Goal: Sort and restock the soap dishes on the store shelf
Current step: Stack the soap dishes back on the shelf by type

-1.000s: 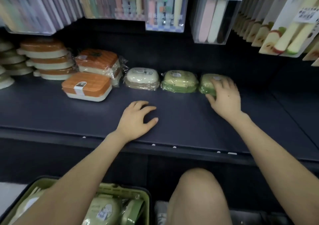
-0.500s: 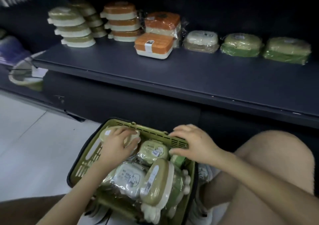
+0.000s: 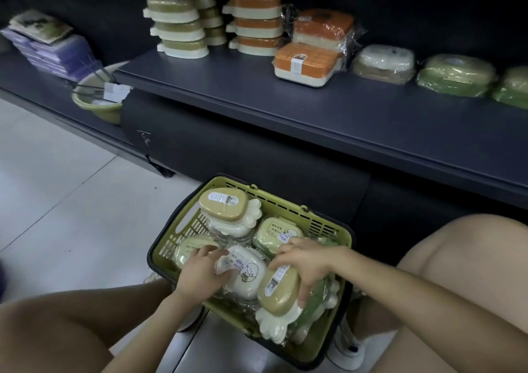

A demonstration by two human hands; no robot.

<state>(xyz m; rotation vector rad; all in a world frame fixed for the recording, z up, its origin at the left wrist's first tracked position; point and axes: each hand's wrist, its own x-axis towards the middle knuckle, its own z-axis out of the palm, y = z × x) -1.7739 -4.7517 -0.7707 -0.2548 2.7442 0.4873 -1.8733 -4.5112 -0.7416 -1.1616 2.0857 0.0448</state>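
Soap dishes occupy two locations in the head view: the dark shelf (image 3: pixel 328 106) above and the green basket (image 3: pixel 337 229) on the floor below, between the person's knees.

Shelf stock is grouped by type, which suits the sorting task. Olive-lidded dishes (image 3: pixel 177 26) form a stack at the left. An orange-lidded stack (image 3: pixel 254 21) stands beside them, and flat orange boxes (image 3: pixel 308 64) lie just to its right. A white wrapped dish (image 3: pixel 383 64) and green wrapped dishes (image 3: pixel 454 75) continue the row to the right. The front of the shelf is bare, leaving room for restocking.

Basket stock is loose and mixed, several pieces in clear film. The left hand (image 3: pixel 200 272) rests with its fingers curled onto the near edge of a white labelled dish (image 3: pixel 245 275); a full grip is not confirmed. The right hand (image 3: pixel 303 261) clamps an olive-lidded dish with a scalloped cream base (image 3: pixel 278 295), thumb on one side, fingers on the other. This is judged to be the pick step: selecting the next piece to move to its matching group.
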